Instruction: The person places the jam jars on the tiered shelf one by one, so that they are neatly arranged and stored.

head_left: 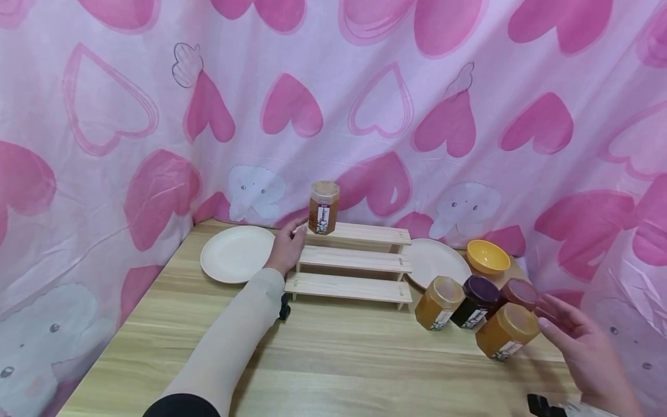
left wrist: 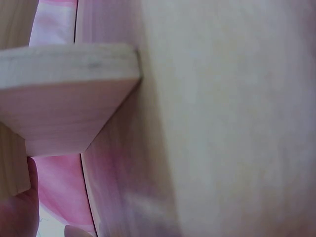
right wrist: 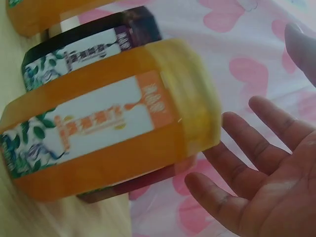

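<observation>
A three-tier wooden display stand (head_left: 349,259) sits on the table. My left hand (head_left: 288,246) grips the left end of its top tier; in the left wrist view the fingers (left wrist: 19,215) lie against the wood, partly hidden. Just beside that hand, a honey jar (head_left: 323,208) with amber contents stands upright on the top tier. My right hand (head_left: 589,341), fingers spread and holding nothing, is right beside an amber honey jar (right wrist: 98,118). Grouped with it are a dark jar (head_left: 475,302), a reddish jar (head_left: 518,293) and another amber jar (head_left: 439,303).
A white plate (head_left: 237,255) lies left of the stand, and a second white plate (head_left: 435,263) lies to its right, partly behind the jars. At the back right corner is a yellow bowl (head_left: 488,256). A pink heart-print curtain (head_left: 333,116) hangs behind the wooden table (head_left: 333,353).
</observation>
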The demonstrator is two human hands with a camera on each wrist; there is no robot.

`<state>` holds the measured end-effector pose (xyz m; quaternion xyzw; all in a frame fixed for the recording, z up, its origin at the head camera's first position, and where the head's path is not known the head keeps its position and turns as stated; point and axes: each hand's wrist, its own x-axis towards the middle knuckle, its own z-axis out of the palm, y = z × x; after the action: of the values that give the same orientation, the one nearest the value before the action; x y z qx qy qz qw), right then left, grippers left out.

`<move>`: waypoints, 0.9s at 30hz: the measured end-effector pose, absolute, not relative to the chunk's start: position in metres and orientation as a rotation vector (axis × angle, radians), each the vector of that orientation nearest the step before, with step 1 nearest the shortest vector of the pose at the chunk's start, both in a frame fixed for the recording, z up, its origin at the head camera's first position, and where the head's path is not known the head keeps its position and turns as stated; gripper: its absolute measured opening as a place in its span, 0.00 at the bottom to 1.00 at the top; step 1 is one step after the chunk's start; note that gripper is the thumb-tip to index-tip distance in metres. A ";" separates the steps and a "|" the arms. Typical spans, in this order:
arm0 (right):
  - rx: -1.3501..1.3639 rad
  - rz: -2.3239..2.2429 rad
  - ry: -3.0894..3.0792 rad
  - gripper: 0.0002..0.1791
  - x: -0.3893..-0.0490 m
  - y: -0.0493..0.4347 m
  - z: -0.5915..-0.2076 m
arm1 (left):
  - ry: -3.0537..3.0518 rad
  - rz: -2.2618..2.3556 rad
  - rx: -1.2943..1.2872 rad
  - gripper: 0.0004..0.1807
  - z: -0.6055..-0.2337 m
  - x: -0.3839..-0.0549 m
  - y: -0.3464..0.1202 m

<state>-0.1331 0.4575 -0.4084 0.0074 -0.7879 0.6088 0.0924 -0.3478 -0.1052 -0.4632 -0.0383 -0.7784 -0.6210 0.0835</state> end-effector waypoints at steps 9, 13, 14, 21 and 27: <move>0.074 1.780 -2.462 0.26 -0.139 0.466 -0.423 | -2.319 -1.861 -0.110 0.26 -0.462 -0.347 -0.104; -0.053 1.554 -2.681 0.25 -0.142 0.469 -0.424 | -2.319 -1.872 -0.104 0.25 -0.462 -0.348 -0.104; -0.058 1.494 -2.723 0.27 -0.142 0.469 -0.424 | -2.320 -1.877 -0.104 0.25 -0.462 -0.347 -0.104; 0.026 1.413 -2.810 0.36 -0.147 0.468 -0.429 | -2.336 -1.871 -0.094 0.27 -0.461 -0.346 -0.105; 0.192 1.604 -2.727 0.39 -0.151 0.472 -0.437 | -2.337 -1.860 -0.091 0.27 -0.460 -0.346 -0.104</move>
<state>-0.1514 0.4717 -0.4370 0.0607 -0.8602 0.5061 -0.0139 -0.3459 -0.1042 -0.4603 -0.0304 -0.7797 -0.6207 0.0768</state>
